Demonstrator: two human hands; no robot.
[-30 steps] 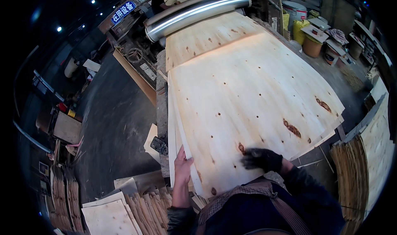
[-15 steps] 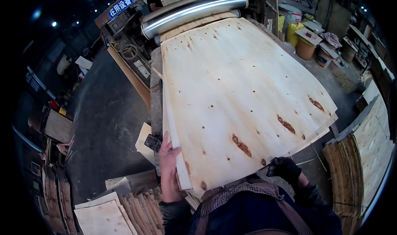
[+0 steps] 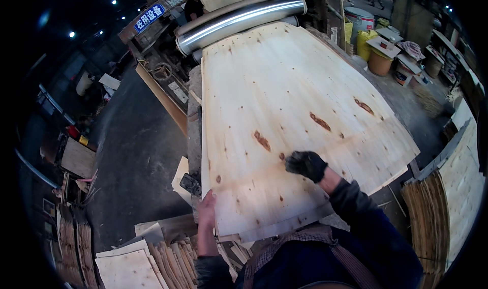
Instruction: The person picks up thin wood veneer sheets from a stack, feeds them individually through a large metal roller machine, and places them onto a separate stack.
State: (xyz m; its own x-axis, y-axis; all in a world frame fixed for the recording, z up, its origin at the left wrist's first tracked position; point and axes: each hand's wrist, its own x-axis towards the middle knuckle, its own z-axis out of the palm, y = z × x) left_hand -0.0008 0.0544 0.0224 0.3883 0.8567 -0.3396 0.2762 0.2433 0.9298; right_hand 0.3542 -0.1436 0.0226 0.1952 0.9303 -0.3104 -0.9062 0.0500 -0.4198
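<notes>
A large pale wood veneer sheet [image 3: 279, 90] with dark knots reaches from the rollers toward me. It overlies another veneer sheet [image 3: 264, 207], whose near part shows by my body. My right hand [image 3: 306, 166], in a dark glove, has its fingers closed at the upper sheet's near edge, beside a small knot; the fingertips are partly hidden. My bare left hand [image 3: 207, 210] is at the left edge of the lower sheet, fingers stretched forward and slightly blurred. A shiny metal roller [image 3: 244, 24] spans the far end of the upper sheet.
Stacked veneer [image 3: 427, 223] stands at the right, and more sheets [image 3: 129, 268] lie at the lower left. A dark block-like object [image 3: 191, 183] sits by the table's left side. Buckets [image 3: 380, 60] and yellow bags [image 3: 365, 44] stand at the far right.
The upper sheet has slid away from me toward the rollers, uncovering the lower one. My right hand has moved forward and left with its near edge. My left hand has shifted slightly nearer me.
</notes>
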